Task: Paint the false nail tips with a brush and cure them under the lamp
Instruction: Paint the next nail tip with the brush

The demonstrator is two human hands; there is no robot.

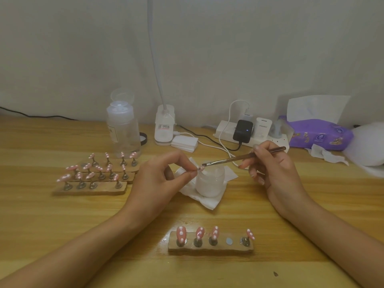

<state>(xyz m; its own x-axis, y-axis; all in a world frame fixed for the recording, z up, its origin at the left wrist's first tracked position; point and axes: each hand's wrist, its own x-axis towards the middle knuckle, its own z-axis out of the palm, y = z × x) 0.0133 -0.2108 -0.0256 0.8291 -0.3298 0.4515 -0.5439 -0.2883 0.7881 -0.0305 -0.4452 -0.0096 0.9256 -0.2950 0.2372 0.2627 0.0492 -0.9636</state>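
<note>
Left hand (158,179) pinches the nail tip (200,168) at its fingertips – right hand (272,165) grips the brush (239,157), bristles just touching it from the right, over the jar (209,181).

Four holder strips (228,249), one brush (239,157), one jar (209,183), one bottle (124,134).

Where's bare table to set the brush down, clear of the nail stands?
Bare wood lies right of the near nail stand, and in front of the three left stands. Crowded: around the jar, and the back edge from bottle to power strip and tissue pack.
</note>
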